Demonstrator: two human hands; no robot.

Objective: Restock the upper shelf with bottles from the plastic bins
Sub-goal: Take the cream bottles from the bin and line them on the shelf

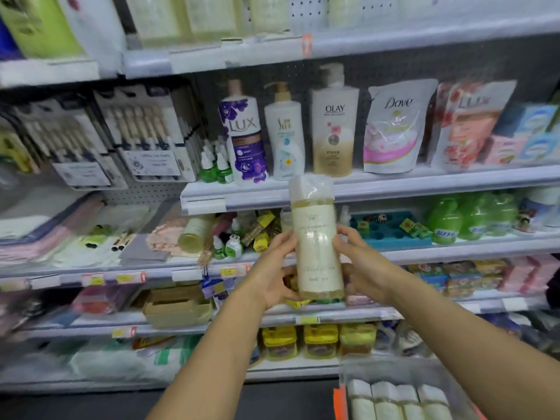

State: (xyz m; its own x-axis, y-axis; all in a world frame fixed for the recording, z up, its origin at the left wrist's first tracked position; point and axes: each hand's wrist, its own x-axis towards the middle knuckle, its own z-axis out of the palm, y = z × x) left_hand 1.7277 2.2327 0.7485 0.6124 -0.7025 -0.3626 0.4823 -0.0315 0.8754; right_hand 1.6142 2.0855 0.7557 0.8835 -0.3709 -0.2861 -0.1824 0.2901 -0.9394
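A tall bottle (315,234) of pale yellow liquid with a white cap and cream label stands upright in front of the shelves. My left hand (274,275) grips its lower left side. My right hand (360,265) grips its right side, fingers curled round it. At the bottom right a clear plastic bin (403,371) holds several more bottles (394,401) of the same kind, caps facing me. The upper shelf (242,50) at the top carries similar pale bottles (181,16) in a row, blurred.
The shelf behind the bottle holds Lux (244,131), Olay (333,125) and other pump bottles, plus Dove (394,128) pouches. One similar bottle (197,231) lies on its side on the cluttered shelf below. Lower shelves carry yellow packs and boxes.
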